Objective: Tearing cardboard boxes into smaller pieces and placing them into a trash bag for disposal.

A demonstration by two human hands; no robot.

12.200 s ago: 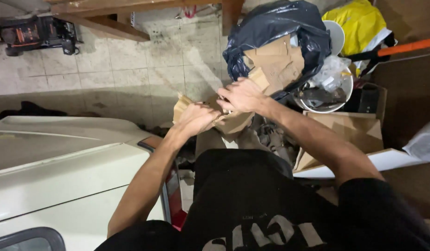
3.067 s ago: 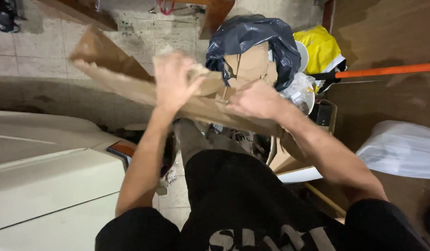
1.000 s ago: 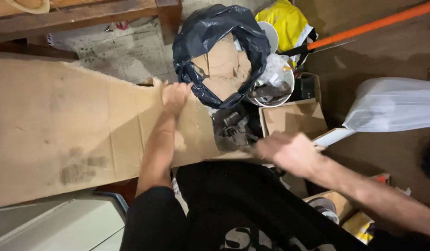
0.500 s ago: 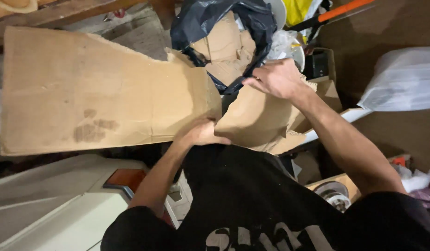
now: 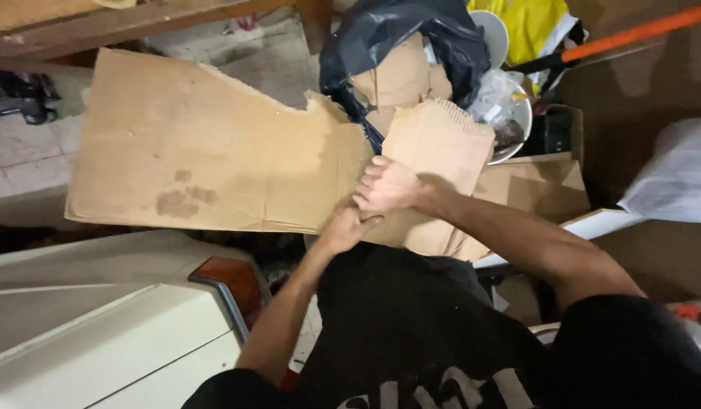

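Cluttered garage floor, white car point(image 5: 100, 326) at left: your left hand point(image 5: 344, 227) & right hand point(image 5: 387, 187) both grip the big cardboard sheet point(image 5: 214, 151) near a black trash bag point(image 5: 411, 30).

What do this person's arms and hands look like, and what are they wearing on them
Both arms are bare from the short sleeves down, with no gloves, watch or rings visible on the left hand or right hand. The person wears a black T-shirt with pale lettering across the front.

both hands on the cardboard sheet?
Yes, the left hand and right hand both grip the large cardboard sheet near its fold.
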